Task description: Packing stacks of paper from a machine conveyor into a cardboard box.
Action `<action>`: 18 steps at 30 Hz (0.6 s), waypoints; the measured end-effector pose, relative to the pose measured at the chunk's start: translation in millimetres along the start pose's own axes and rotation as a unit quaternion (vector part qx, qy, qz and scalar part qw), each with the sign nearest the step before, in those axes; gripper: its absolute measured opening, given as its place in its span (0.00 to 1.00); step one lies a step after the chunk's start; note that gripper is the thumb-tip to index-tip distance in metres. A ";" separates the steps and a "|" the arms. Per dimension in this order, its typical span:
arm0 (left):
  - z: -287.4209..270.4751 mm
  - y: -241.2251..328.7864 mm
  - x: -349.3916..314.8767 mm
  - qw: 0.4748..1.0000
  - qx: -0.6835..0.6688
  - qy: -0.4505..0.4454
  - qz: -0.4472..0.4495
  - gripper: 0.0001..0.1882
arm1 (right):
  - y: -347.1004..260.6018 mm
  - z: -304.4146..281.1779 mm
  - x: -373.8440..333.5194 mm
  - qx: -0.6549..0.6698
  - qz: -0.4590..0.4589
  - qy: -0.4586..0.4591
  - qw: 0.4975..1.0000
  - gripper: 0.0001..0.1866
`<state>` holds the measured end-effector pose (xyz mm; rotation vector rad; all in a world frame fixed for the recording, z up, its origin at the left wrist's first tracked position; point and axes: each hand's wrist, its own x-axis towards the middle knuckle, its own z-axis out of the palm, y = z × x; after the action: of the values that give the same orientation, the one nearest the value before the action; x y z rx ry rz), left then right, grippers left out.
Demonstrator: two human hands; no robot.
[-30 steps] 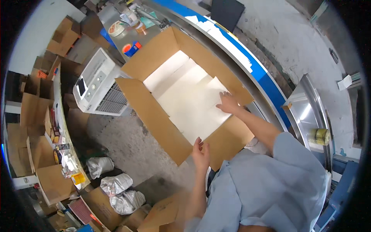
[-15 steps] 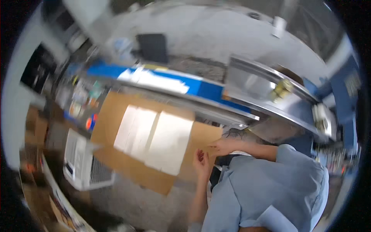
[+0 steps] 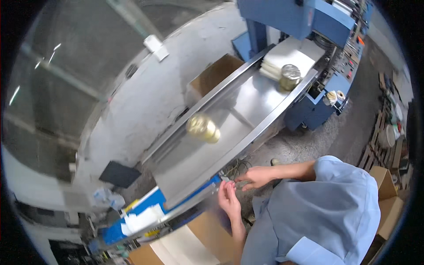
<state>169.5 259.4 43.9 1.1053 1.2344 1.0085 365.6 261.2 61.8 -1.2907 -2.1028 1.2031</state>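
Note:
My left hand (image 3: 230,201) is raised at the lower middle, its fingers curled together. Whether something small sits in them, I cannot make out. Just right of it my right hand (image 3: 257,177) hangs with the fingers loosely stretched and apart, reaching toward the left fingertips. Both hands are above the near edge of a narrow conveyor with a blue belt (image 3: 201,191). An open cardboard carton (image 3: 212,236) lies below the left hand, with white stacked sheets (image 3: 181,247) inside, partly cut off by the frame's edge.
A sloping steel table (image 3: 238,119) carries a shiny yellowish bundle (image 3: 203,128), a second shiny bundle (image 3: 290,77) and white sheet stacks (image 3: 293,55). A blue machine (image 3: 278,17) stands beyond. Another cardboard box (image 3: 216,75) is behind the table. Wooden pallets (image 3: 371,141) lie at right.
My view has swung right, so the carton has shifted to the lower edge and the steel table and blue machine fill the middle. My hands stay close together, now by the conveyor's edge.

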 end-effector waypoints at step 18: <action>438.6 44.4 252.9 0.905 -0.162 -0.229 -0.320 0.59 | 159.7 -134.1 -203.6 0.102 0.198 0.300 0.928 0.31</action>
<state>627.5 479.6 42.4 0.5569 0.9003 0.3891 643.3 180.9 24.2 -1.7572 -1.2896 0.9658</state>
